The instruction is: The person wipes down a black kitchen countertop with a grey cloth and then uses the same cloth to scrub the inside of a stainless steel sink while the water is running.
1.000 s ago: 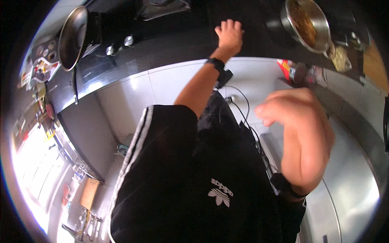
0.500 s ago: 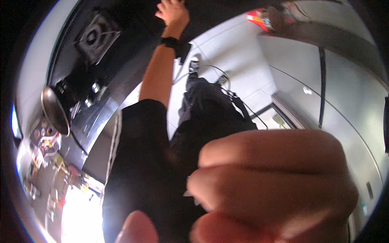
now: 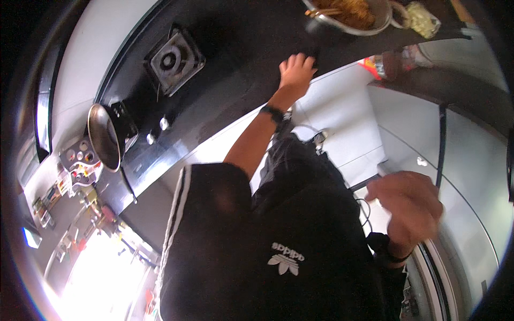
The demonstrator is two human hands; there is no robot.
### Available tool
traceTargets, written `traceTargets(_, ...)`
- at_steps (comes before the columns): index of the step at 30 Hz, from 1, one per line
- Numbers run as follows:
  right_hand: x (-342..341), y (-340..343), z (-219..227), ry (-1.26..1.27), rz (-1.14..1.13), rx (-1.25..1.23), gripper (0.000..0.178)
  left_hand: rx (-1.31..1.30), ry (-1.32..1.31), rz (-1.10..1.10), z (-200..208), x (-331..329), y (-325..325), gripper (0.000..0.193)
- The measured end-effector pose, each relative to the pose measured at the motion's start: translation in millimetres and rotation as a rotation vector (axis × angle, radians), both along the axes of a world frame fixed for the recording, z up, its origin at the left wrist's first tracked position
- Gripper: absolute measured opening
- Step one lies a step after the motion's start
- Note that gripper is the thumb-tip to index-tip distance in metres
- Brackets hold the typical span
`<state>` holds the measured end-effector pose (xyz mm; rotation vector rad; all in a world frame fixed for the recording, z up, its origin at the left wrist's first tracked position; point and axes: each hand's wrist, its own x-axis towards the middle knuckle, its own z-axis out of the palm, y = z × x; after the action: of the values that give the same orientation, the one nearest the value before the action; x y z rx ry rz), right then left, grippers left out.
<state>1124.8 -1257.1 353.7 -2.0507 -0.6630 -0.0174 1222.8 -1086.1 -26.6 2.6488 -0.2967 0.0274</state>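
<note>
My left hand point(image 3: 298, 72) reaches across to the front edge of the black countertop point(image 3: 241, 59). Its fingers are spread and rest on the surface, holding nothing. To the right of my body, my right hand point(image 3: 407, 208) hangs raised, smeared by motion, so its fingers cannot be made out. Beyond the left hand stands a metal pot point(image 3: 360, 31) of yellow-brown food, cut off by the upper edge, with what look like wooden chopsticks point(image 3: 326, 12) in it. Beside the pot sits a clear pack of pale green pieces point(image 3: 423, 20).
A gas burner point(image 3: 171, 60) is set in the counter to the left. Nearer stands a frying pan point(image 3: 104, 138) with a dark handle. Small containers point(image 3: 80, 160) stand at the far left. On the right are pale cabinet doors point(image 3: 471, 144) and a red package point(image 3: 372, 68).
My right hand, a fist close to the camera before, has dropped away to the right. The view has shifted, bringing the pot into sight; my left hand still lies on the counter.
</note>
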Motion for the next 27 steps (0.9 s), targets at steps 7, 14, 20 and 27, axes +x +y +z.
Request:
traceTargets(7,-17,-92,-34,0.355,-0.511,-0.475,0.034,0.119,0.054,0.500,13,16,96,0.032)
traceTargets(14,-48,-125,-31,0.527,-0.774,-0.468,0.025,0.188,-0.064,0.621,-15,146,122,0.033)
traceTargets(20,-59,-121,-39,0.608,-0.844,-0.522,0.023,0.240,-0.097,0.372,-9,165,38,0.026)
traceTargets(27,-59,-117,-39,0.662,-0.822,-0.534,0.023,0.089,-0.121,-0.139,3,33,-66,0.029)
